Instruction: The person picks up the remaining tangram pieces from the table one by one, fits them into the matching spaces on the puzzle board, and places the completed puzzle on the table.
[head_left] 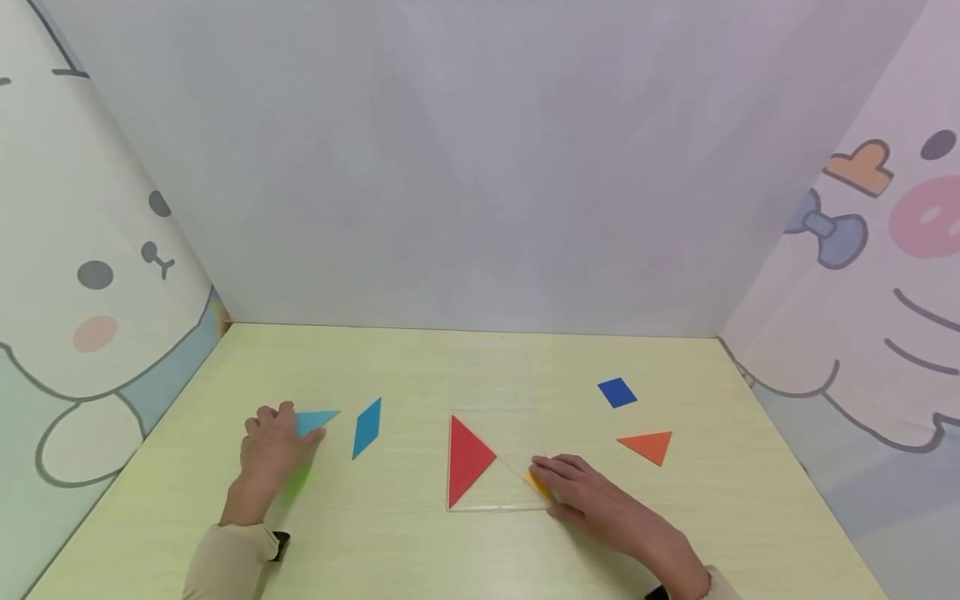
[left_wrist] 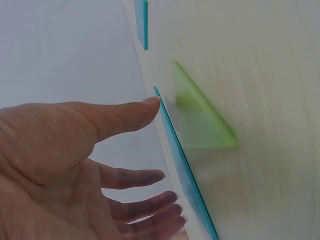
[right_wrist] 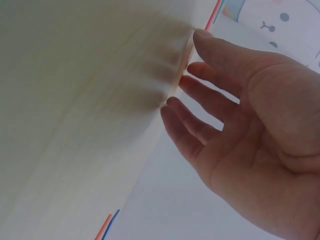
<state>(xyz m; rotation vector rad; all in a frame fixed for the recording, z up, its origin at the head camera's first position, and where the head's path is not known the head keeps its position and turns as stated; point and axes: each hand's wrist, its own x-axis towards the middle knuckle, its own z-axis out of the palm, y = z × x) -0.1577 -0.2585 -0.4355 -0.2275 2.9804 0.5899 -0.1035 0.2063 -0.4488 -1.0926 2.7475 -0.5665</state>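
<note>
My left hand [head_left: 273, 442] lies over a light blue triangle [head_left: 317, 421] at the left of the table. In the left wrist view its thumb tip touches the triangle's near edge [left_wrist: 182, 155], with the other fingers loosely spread along it. A translucent green triangle [left_wrist: 207, 117] lies close by on the near side. At the right corner of a clear tray [head_left: 491, 493], the fingertips of my right hand [head_left: 592, 500] rest on a yellow piece [head_left: 537, 483], partly hidden beneath them. A red triangle [head_left: 468, 462] fills the tray's left side.
Between the left hand and the tray lies a blue parallelogram [head_left: 367, 428]. A dark blue square [head_left: 617, 392] and an orange triangle [head_left: 648, 447] lie to the right. A plain pale wall [head_left: 480, 183] stands behind the table [head_left: 405, 533], with cartoon-printed panels at both sides.
</note>
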